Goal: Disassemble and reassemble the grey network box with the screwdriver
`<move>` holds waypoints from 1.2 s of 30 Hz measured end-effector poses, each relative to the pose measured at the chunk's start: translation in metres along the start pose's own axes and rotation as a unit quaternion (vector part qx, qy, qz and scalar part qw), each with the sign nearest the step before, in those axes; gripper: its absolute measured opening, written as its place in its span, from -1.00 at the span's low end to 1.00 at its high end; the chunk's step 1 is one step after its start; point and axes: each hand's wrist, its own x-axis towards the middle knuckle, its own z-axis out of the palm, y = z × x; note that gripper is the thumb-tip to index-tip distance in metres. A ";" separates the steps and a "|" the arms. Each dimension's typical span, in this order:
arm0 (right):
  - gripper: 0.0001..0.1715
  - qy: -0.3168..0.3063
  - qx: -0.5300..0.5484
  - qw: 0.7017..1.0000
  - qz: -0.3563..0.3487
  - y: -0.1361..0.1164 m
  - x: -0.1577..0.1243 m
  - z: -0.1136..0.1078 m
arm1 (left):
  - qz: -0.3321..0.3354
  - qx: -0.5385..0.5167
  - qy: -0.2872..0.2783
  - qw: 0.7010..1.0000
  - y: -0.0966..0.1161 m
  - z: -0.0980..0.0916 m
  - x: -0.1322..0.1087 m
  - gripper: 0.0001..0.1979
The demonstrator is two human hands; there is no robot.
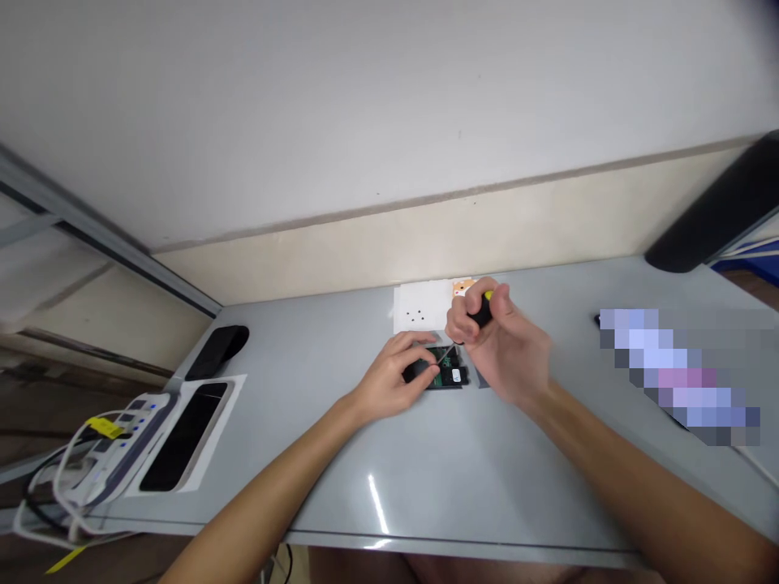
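Lying partly under left hand (395, 375), grip unclear, circuit board (448, 373) beside right hand (500, 341) clenched round screwdriver (481, 312).

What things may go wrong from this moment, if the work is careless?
The screwdriver might slip and jab the left hand, whose fingers sit close to its tip. A slip could also scratch the green circuit board. Small dark pieces, probably screws, lie on the white sheet; a bump might scatter them.
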 end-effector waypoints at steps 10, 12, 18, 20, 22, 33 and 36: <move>-0.55 -0.017 0.032 0.999 0.006 0.021 -0.006 0.007 | -0.047 0.028 0.060 0.997 -0.013 -0.034 0.010 -0.82; -0.57 -0.030 0.030 0.999 0.018 0.030 -0.010 0.012 | -0.066 0.001 0.049 0.997 -0.013 -0.039 0.010 -0.81; -0.56 -0.019 0.049 0.998 0.041 0.035 -0.015 0.017 | -0.083 -0.067 -0.013 0.994 -0.008 -0.045 0.009 -0.82; -0.56 -0.011 0.048 0.998 0.046 0.032 -0.014 0.016 | -0.078 -0.076 -0.025 0.994 -0.005 -0.046 0.009 -0.85; -0.57 0.002 0.048 0.998 0.039 0.026 -0.011 0.014 | -0.066 -0.082 -0.037 0.994 -0.003 -0.045 0.009 -0.88; -0.60 0.075 0.071 0.995 -0.004 0.001 -0.003 0.008 | -0.027 -0.121 -0.001 0.992 0.002 -0.024 0.004 -0.91; -0.59 0.086 0.072 0.994 -0.003 -0.002 -0.003 0.008 | -0.045 -0.133 0.019 0.990 0.000 -0.023 0.003 -0.90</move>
